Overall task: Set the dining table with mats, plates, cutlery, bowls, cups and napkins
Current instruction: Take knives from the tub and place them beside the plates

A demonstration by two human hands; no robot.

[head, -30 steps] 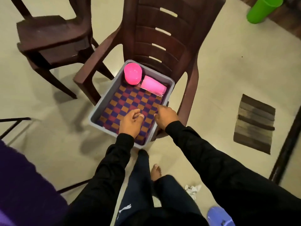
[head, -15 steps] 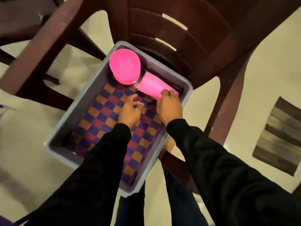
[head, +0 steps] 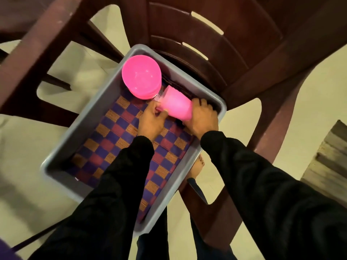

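Observation:
A grey plastic tub point(head: 206, 91) rests on the seat of a brown plastic chair point(head: 244, 44). Inside lie checked purple, red and orange mats point(head: 116, 139), with pink bowls point(head: 141, 76) stacked at the tub's far corner. Pink cups point(head: 177, 106) lie on their side next to the bowls. My right hand point(head: 202, 119) grips the cups at their wide end. My left hand point(head: 152, 121) holds them at the narrow end with pinched fingers. Something pale and clear shows just beyond the cups; I cannot tell what it is.
A second brown chair point(head: 37, 44) stands at the left. A striped floor mat point(head: 330, 162) lies on the pale floor at the right. My bare foot point(head: 197, 166) shows below the tub's near side.
I have leaned in closer over the tub. Both hands moved from the mats to the far end and closed on the pink cups, which now sit slightly raised.

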